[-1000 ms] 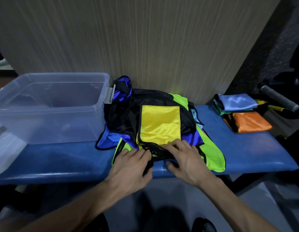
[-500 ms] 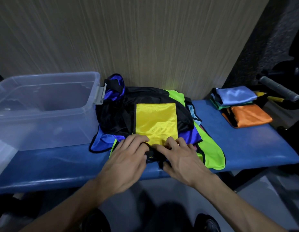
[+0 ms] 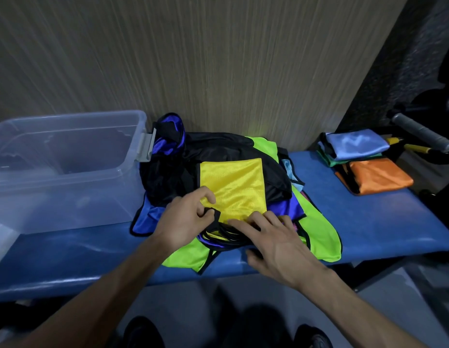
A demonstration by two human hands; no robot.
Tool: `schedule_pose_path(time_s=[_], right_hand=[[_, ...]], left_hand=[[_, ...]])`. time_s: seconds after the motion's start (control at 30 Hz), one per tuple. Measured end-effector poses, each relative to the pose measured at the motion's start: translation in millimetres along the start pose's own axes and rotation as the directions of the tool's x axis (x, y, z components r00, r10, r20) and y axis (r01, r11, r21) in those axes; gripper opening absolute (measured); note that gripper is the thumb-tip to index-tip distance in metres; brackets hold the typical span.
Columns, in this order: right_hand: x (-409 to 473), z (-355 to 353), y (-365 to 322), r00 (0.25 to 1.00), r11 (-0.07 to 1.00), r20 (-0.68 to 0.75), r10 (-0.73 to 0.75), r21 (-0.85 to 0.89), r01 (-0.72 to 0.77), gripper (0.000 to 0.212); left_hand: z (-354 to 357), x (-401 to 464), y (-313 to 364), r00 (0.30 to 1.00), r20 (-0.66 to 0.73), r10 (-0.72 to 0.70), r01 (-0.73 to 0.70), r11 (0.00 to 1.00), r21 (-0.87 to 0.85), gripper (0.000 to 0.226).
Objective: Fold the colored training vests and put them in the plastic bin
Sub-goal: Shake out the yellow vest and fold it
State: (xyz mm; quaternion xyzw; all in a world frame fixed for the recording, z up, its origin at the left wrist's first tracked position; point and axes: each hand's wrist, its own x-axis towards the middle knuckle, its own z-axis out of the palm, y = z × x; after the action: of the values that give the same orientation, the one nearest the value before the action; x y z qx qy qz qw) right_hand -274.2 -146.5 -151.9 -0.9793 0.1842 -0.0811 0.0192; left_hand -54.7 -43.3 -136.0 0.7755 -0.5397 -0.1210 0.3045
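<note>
The fingers of the left hand are curled, thumb and forefinger pinching the black trim at the near left corner of the yellow vest. Far to the left of those fingers, well apart from them, stands the clear plastic bin on the blue bench, its grey latch just beside the heap of vests. No vest shows inside the bin.

Just beyond the left fingertips lies the yellow vest, folded to a flat rectangle on top of the pile. Under it, and beyond the fingers toward the wall, is a black vest, with a royal blue vest bunched at the far left of the heap and spilling down to the left of the left hand. A bundle of black-edged straps runs between the two hands.

The fingers of the right hand are spread and nearly straight, pressing flat on the near edge of the yellow vest and the straps; the thumb rests low on the bench edge. Under and to the right of these fingers a lime green vest hangs over the bench's front edge, with purple fabric just past the fingertips.

Well to the right of the right hand, on the far end of the bench, lies a folded orange vest, and touching it from behind, a light blue vest stacked on a green one. Beyond those, a grey padded handle sticks out.
</note>
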Motion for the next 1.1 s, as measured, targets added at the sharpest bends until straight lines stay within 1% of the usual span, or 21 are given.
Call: schedule_pose_path(time_s=[0.1, 0.13, 0.2, 0.27, 0.3, 0.37, 0.47, 0.57, 0.7, 0.8, 0.87, 0.93, 1.0, 1.1], right_hand=[[2, 1, 7, 1.0, 0.997, 0.012, 0.015, 0.071, -0.016, 0.067], [3, 2, 10, 1.0, 0.996, 0.009, 0.021, 0.084, -0.021, 0.066], [5, 3, 15, 1.0, 0.994, 0.003, 0.03, 0.105, -0.03, 0.064], [7, 4, 19, 0.999, 0.99, 0.007, 0.033, 0.139, -0.034, 0.062], [8, 3, 20, 0.999, 0.987, 0.016, 0.033, 0.16, -0.035, 0.059], [12, -2, 24, 0.998, 0.975, 0.059, 0.038, 0.215, -0.05, 0.055], [19, -13, 30, 0.989, 0.923, 0.134, 0.063, 0.37, -0.109, 0.049], [23, -19, 36, 0.985, 0.854, 0.147, 0.094, 0.496, -0.156, 0.043], [26, -20, 36, 0.977, 0.779, 0.173, 0.128, 0.592, -0.207, 0.034], [29, -21, 38, 0.975, 0.719, 0.159, 0.157, 0.658, -0.223, 0.024], [30, -22, 40, 0.973, 0.68, 0.161, 0.165, 0.696, -0.231, 0.021], [32, -23, 40, 0.97, 0.628, 0.172, 0.171, 0.739, -0.242, 0.018], [33, -23, 41, 0.966, 0.575, 0.179, 0.187, 0.778, -0.255, 0.017], [33, -23, 41, 0.966, 0.559, 0.183, 0.183, 0.789, -0.256, 0.015]], left_hand=[[3, -4, -1, 0.997, -0.051, 0.052, -0.048, 0.996, 0.069, 0.007], [3, -6, -4, 0.996, -0.04, 0.084, -0.081, 0.994, 0.073, 0.011], [2, -10, -9, 0.987, 0.047, 0.151, -0.154, 0.985, 0.073, 0.026], [0, -17, -15, 0.968, 0.18, 0.174, -0.191, 0.978, 0.086, 0.049], [-1, -20, -18, 0.958, 0.222, 0.181, -0.205, 0.974, 0.091, 0.06], [-1, -24, -22, 0.951, 0.237, 0.201, -0.232, 0.966, 0.111, 0.072], [-1, -23, -23, 0.958, 0.196, 0.209, -0.231, 0.968, 0.096, 0.068], [-2, -21, -24, 0.964, 0.19, 0.188, -0.203, 0.977, 0.059, 0.062], [-1, -21, -23, 0.956, 0.202, 0.212, -0.232, 0.969, 0.083, 0.06], [-2, -21, -23, 0.972, 0.164, 0.166, -0.178, 0.982, 0.063, 0.061], [-3, -22, -23, 0.983, 0.128, 0.131, -0.13, 0.991, -0.01, 0.059], [-4, -24, -22, 0.989, 0.12, 0.089, -0.081, 0.994, -0.073, 0.063], [-2, -28, -21, 0.994, 0.094, 0.052, -0.046, 0.996, -0.071, 0.065], [4, -30, -19, 1.0, -0.001, 0.019, -0.019, 0.999, -0.042, 0.056]])
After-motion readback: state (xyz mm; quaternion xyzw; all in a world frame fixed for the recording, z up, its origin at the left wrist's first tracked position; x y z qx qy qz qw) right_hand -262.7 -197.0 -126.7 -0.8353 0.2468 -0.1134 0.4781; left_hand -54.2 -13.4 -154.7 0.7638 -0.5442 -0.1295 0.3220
